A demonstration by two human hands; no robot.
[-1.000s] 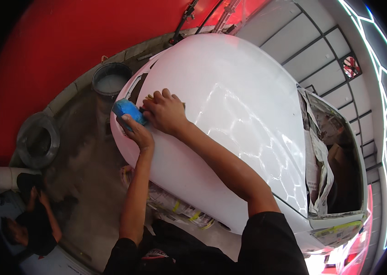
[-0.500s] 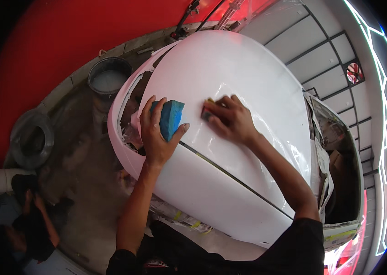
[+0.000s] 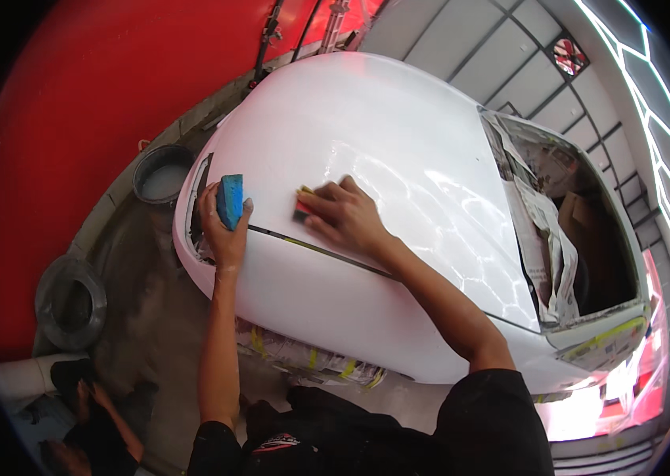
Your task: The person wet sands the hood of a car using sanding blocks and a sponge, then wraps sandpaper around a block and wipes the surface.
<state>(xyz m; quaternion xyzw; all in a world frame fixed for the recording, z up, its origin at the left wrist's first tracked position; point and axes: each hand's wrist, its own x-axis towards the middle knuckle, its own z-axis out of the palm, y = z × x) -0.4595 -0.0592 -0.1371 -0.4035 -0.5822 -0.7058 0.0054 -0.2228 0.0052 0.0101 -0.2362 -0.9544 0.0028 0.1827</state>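
Observation:
My left hand (image 3: 218, 230) grips a blue sponge (image 3: 232, 200) upright by the front edge of the white car hood (image 3: 367, 111), beside the empty headlight opening. A short way to the right, my right hand (image 3: 339, 210), slightly blurred, is closed on a small yellow and dark pad (image 3: 302, 203) pressed on the hood's surface, just above the dark panel gap. The pad is partly hidden by my fingers. Bright reflections of the ceiling lights show on the paint to the right of that hand.
Behind the car stand a red wall (image 3: 73, 119) and a bucket of cloudy water (image 3: 153, 190). A grey ring-shaped object (image 3: 85, 317) lies at left. A person (image 3: 101, 436) in black is at lower left. Paper masking (image 3: 549, 254) covers part of the window opening.
A second ago both hands were together at the hood's front corner. They have since parted; my right hand, with the pad, now sits farther right on the hood. The view has shifted slightly.

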